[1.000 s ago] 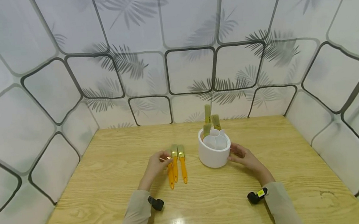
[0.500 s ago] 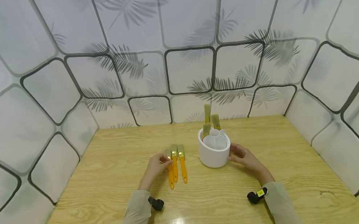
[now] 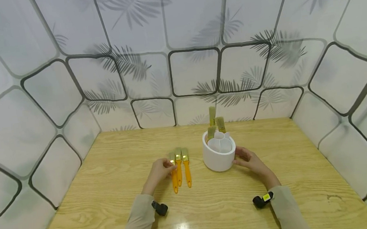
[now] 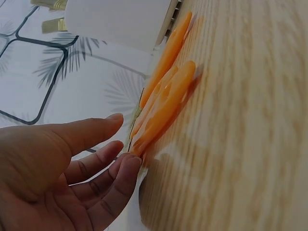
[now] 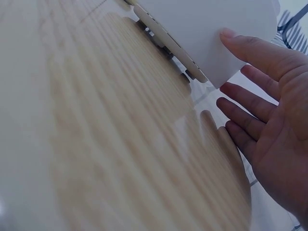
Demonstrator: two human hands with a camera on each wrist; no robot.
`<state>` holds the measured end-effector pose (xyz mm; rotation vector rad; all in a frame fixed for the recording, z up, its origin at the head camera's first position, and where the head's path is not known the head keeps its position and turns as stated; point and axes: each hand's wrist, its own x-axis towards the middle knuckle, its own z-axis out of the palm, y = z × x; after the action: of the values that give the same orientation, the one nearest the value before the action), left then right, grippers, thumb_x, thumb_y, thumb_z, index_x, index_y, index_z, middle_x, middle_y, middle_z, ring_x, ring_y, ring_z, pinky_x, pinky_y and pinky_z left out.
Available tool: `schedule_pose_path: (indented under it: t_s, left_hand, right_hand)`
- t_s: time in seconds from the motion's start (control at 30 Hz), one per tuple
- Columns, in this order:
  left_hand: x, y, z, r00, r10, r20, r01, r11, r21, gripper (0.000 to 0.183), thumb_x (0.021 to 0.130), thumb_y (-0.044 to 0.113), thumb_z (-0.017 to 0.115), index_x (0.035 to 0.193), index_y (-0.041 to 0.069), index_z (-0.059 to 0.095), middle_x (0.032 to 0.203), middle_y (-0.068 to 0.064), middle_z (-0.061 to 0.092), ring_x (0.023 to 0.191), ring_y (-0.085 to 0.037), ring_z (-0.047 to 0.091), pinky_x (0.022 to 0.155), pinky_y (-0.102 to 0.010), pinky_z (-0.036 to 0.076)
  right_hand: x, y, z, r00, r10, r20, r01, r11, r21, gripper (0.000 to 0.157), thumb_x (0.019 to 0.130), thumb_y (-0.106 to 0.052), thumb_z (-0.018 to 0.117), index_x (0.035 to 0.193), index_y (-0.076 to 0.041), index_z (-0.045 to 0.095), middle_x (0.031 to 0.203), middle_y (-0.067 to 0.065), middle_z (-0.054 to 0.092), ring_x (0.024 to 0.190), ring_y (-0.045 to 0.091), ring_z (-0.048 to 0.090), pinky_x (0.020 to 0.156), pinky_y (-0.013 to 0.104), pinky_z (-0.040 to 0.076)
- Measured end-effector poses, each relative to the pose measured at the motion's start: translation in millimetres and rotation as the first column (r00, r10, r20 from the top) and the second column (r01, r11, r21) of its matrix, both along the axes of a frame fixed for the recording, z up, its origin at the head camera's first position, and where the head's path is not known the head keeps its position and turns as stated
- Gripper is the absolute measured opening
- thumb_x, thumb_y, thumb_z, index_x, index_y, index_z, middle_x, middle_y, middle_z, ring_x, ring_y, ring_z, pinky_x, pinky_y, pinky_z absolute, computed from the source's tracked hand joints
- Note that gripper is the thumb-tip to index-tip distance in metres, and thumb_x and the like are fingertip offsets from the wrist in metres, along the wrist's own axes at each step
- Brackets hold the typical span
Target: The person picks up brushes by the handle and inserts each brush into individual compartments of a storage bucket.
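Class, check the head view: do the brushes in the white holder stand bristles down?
No: all three brushes seen in the holder stand with their bristles up.

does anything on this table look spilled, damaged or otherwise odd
Only a dark curved mark on the table, near its right edge: it breaks the plain grain, though stain or scratch, I can't tell. The brushes and holder look undamaged; I see no spill.

On the table (image 3: 213,204) before the wall (image 3: 196,72), three brushes (image 3: 179,171) lie left of a holder (image 3: 220,162) with three more brushes (image 3: 220,124) inside.
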<state>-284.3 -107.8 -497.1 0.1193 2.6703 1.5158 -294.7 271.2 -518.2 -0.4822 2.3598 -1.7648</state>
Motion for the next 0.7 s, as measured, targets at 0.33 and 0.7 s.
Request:
schedule_pose_path:
  t_s: [0.33,0.7]
  left_hand:
    - [1.5,-1,0.1,0.999,-0.013,0.033,0.014,1.0,-0.012,0.016,0.083,0.012,0.069,0.084,-0.001,0.06,0.073,-0.009,0.057,0.059,-0.017,0.059,0.053,-0.029,0.055]
    - [2.7,-1,-1.7,0.999,-0.009,0.044,0.01,1.0,-0.023,0.015,0.082,0.009,0.07,0.083,0.001,0.058,0.071,-0.008,0.056,0.058,-0.017,0.058,0.052,-0.027,0.054]
  right_hand:
    - [-8.1,3,-14.6,0.999,-0.04,-0.006,0.04,0.999,0.004,0.058,0.085,-0.024,0.067,0.136,-0.012,0.041,0.135,0.012,0.047,0.126,0.03,0.041,0.106,0.052,0.03]
    - [-1.5,0,-2.6,1.0,-0.018,-0.008,0.018,1.0,-0.011,0.051,0.088,-0.011,0.063,0.133,-0.002,0.041,0.134,0.02,0.045,0.125,0.038,0.039,0.107,0.056,0.027]
